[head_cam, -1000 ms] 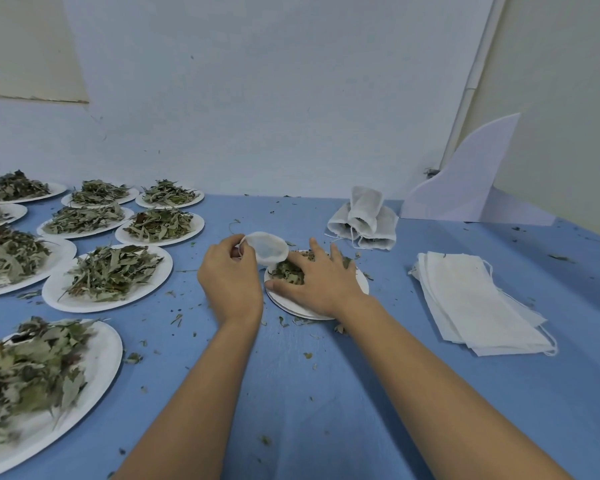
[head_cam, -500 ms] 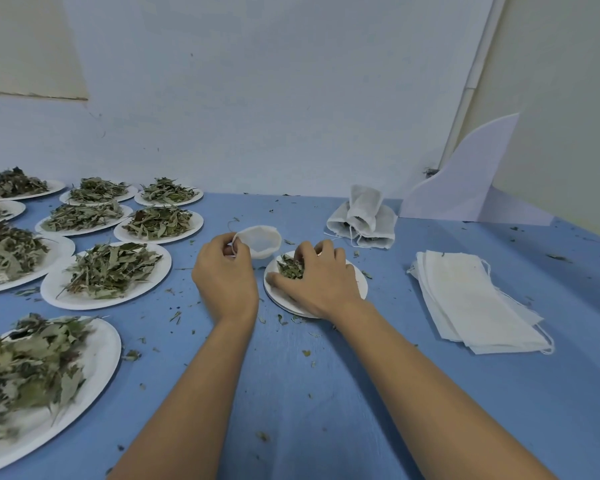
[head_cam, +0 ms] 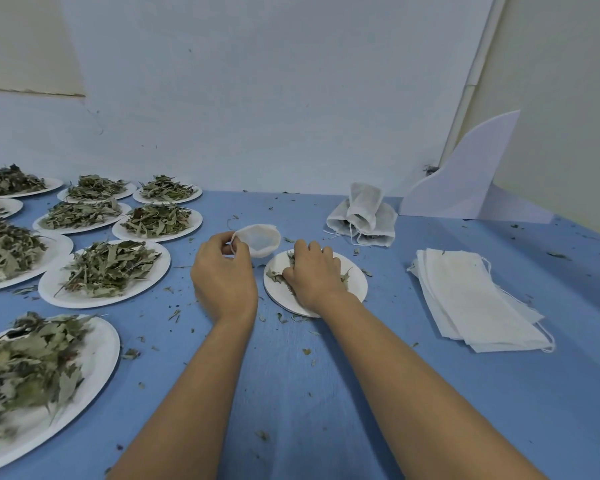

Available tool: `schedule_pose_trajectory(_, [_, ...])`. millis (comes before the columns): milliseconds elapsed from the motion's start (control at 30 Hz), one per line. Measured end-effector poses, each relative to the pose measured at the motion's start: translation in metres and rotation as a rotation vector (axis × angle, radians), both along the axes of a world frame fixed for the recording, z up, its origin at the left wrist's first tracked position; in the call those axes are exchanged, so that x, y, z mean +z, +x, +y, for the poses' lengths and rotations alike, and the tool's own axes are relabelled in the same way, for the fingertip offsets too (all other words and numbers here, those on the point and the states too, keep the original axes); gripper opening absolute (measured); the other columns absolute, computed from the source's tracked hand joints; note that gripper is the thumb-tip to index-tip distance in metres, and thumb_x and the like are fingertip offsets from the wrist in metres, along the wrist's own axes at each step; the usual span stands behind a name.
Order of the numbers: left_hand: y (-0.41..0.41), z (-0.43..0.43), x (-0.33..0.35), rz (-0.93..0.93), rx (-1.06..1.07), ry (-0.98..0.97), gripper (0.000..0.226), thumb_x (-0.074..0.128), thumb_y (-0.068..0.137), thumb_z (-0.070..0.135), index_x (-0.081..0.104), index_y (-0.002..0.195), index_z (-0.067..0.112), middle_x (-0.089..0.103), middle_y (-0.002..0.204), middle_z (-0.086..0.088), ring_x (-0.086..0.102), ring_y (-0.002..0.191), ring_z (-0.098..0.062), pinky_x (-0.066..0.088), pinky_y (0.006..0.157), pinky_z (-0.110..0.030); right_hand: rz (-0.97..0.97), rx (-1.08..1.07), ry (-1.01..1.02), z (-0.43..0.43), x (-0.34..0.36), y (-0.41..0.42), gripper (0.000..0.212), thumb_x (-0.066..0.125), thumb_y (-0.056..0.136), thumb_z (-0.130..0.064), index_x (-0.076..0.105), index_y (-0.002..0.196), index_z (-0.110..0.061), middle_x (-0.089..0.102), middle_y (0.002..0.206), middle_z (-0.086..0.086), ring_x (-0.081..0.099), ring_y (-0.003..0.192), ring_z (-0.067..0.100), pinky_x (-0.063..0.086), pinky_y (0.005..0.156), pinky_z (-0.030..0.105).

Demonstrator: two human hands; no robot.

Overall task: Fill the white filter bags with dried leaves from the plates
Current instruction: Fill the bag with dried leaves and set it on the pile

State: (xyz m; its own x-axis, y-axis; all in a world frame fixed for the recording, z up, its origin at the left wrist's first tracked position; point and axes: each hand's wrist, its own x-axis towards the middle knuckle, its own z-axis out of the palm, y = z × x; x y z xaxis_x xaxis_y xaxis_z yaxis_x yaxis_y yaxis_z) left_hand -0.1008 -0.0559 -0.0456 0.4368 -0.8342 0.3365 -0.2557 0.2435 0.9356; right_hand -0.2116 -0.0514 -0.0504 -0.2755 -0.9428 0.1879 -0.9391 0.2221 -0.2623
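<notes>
1. The left hand (head_cam: 222, 275) is above the blue desk (head_cam: 326, 393), just left of the small paper plate (head_cam: 356, 289). Its grip is closed to a pinch, with thumb and fingertips clamping the near rim of one white filter bag (head_cam: 258, 240).
2. The white filter bag is held just beyond the left hand, beside the far-left edge of the small paper plate. Its mouth is spread open in a rounded shape. Its contents cannot be determined.
3. The right hand (head_cam: 314, 271) sits knuckles-up on the small paper plate. Its grip is curled down around a clump of dried leaves (head_cam: 274, 276), and leaf tips protrude at both sides of the hand.
4. The rest of the small paper plate is mostly bare.
5. Heaped plates (head_cam: 70, 297) occupy the left part of the desk in rows, each piled with dried leaves.
6. Filled bags (head_cam: 361, 216) lie in a cluster at the far side of the desk, right of the held bag, with drawstrings trailing.
7. A stack of empty filter bags (head_cam: 471, 299) lies flat to the right of the small paper plate, well apart from it.
8. Leaf fragments (head_cam: 131, 354) are scattered across the desk.
</notes>
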Motion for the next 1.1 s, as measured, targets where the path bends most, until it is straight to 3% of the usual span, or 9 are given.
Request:
schedule_pose_trajectory(333, [0.0003,0.0001,-0.0023,-0.004,0.003,0.009,0.018,0.054,0.092,0.023,0.068,0.100,0.016,0.066,0.096,0.000,0.058,0.087,-0.017,0.037,0.066,-0.026,-0.046,0.028,-0.065,0.0019,-0.0008,-0.0024,0.037,0.048,0.091,-0.017,0.036,0.125,-0.006,0.046,0.119,0.014,0.043,0.105,0.032,0.030,0.079,0.035])
schedule_pose_trajectory(433, [0.0007,-0.0001,-0.0027,-0.012,0.010,0.016,0.017,0.054,0.092,0.023,0.068,0.099,0.016,0.066,0.096,0.000,0.059,0.087,-0.018,0.039,0.067,-0.028,0.017,0.038,-0.065,0.0013,-0.0018,-0.0029,0.030,0.044,0.094,-0.020,0.044,0.120,-0.006,0.037,0.126,0.013,0.041,0.106,0.031,0.032,0.084,0.036])
schedule_pose_trajectory(567, [0.0007,0.0001,-0.0031,-0.015,0.015,0.017,0.018,0.054,0.092,0.024,0.068,0.100,0.016,0.067,0.097,0.000,0.058,0.088,-0.017,0.039,0.067,-0.028,0.094,0.056,-0.068,0.0017,-0.0046,-0.0049,0.028,0.037,0.098,-0.022,0.045,0.121,-0.009,0.042,0.125,0.011,0.039,0.109,0.031,0.030,0.084,0.036])
schedule_pose_trajectory(667, [0.0008,-0.0001,-0.0038,-0.021,0.018,0.011,0.018,0.054,0.092,0.024,0.068,0.100,0.016,0.066,0.096,0.001,0.057,0.086,-0.015,0.038,0.067,-0.028,0.007,0.027,-0.101,0.0018,-0.0060,-0.0047,0.033,0.035,0.097,-0.035,0.049,0.117,-0.012,0.046,0.119,0.010,0.039,0.108,0.030,0.030,0.085,0.037])
schedule_pose_trajectory(800, [0.0005,-0.0009,-0.0048,-0.024,0.021,0.013,0.016,0.054,0.092,0.024,0.068,0.098,0.018,0.064,0.092,0.005,0.056,0.085,-0.014,0.039,0.067,-0.029,-0.029,0.002,-0.091,0.0005,-0.0070,-0.0027,0.065,0.039,0.084,-0.071,0.051,0.118,-0.016,0.047,0.116,0.006,0.038,0.112,0.028,0.031,0.091,0.040])
schedule_pose_trajectory(867, [0.0007,-0.0012,-0.0052,-0.024,0.017,0.016,0.015,0.054,0.091,0.024,0.067,0.097,0.019,0.062,0.089,0.007,0.058,0.085,-0.016,0.040,0.067,-0.029,-0.006,-0.004,-0.081,-0.0005,-0.0075,-0.0027,0.058,0.045,0.087,-0.064,0.051,0.118,-0.016,0.047,0.119,0.008,0.037,0.113,0.029,0.031,0.091,0.040])
schedule_pose_trajectory(1000, [0.0010,-0.0017,-0.0060,-0.023,0.024,0.017,0.015,0.054,0.091,0.024,0.067,0.097,0.018,0.059,0.086,0.009,0.058,0.085,-0.017,0.040,0.066,-0.029,0.025,0.032,-0.071,-0.0011,-0.0065,-0.0012,0.026,0.043,0.094,-0.033,0.050,0.107,-0.012,0.048,0.117,0.012,0.037,0.107,0.030,0.027,0.080,0.037])
schedule_pose_trajectory(1100, [0.0010,-0.0012,-0.0057,-0.027,0.025,0.014,0.015,0.055,0.091,0.024,0.067,0.097,0.018,0.059,0.086,0.009,0.058,0.084,-0.016,0.040,0.066,-0.029,0.043,0.050,-0.018,-0.0015,-0.0040,-0.0009,0.024,0.041,0.094,-0.025,0.049,0.110,-0.009,0.048,0.119,0.013,0.039,0.111,0.033,0.030,0.084,0.039])
